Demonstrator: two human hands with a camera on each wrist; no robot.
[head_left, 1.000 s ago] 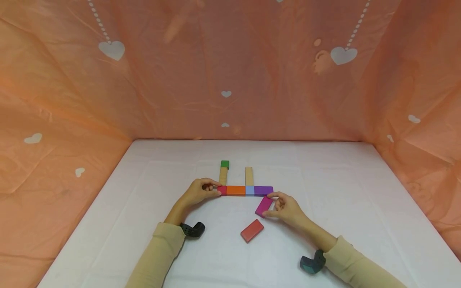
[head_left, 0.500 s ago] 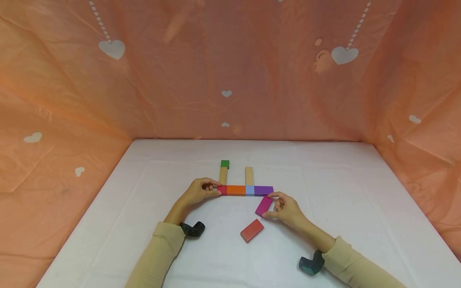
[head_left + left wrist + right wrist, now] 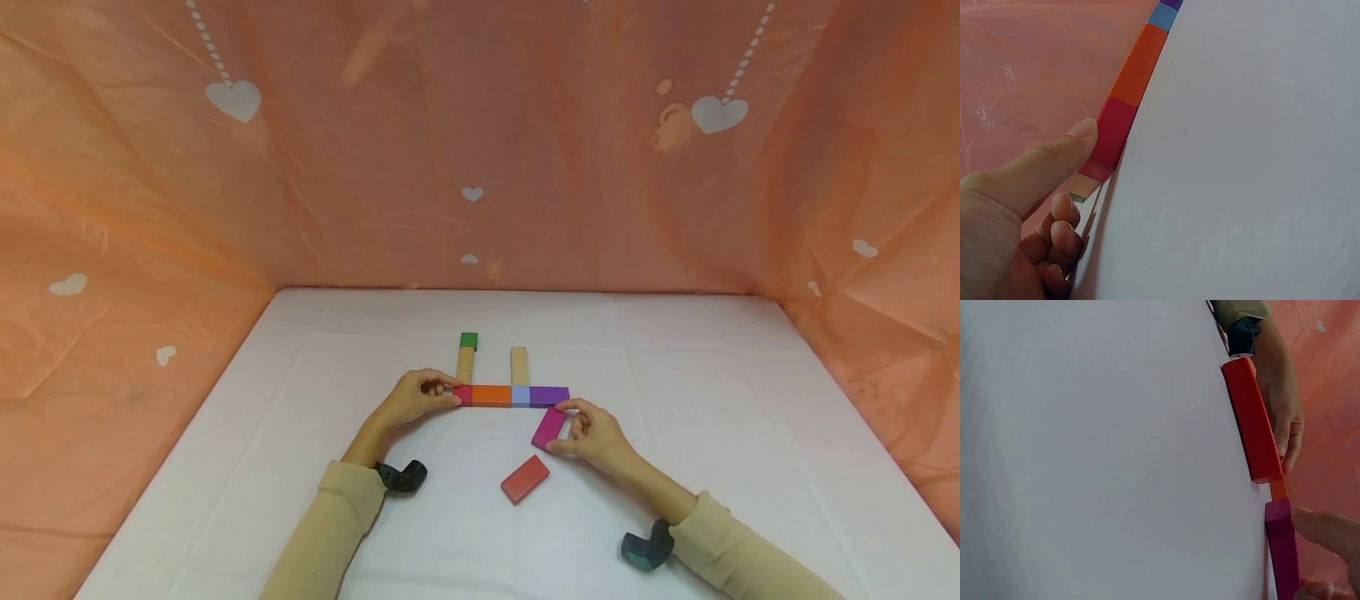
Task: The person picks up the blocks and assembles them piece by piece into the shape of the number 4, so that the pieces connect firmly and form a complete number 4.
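Note:
A row of flat coloured blocks lies in the head view: a crimson block, an orange block, a light blue block and a purple block. At the row's left end my left hand pinches the crimson block, its thumb along the side in the left wrist view. My right hand grips a magenta block by its two ends, thumb at the near one. That block lies slanted just in front of the purple one. Nearer to me, a red block lies apart from both hands.
Two plain wooden blocks stretch back from the row, the left one with a green block at its far end, the right one ending bare. Orange curtains with hearts border the white table at the back and sides.

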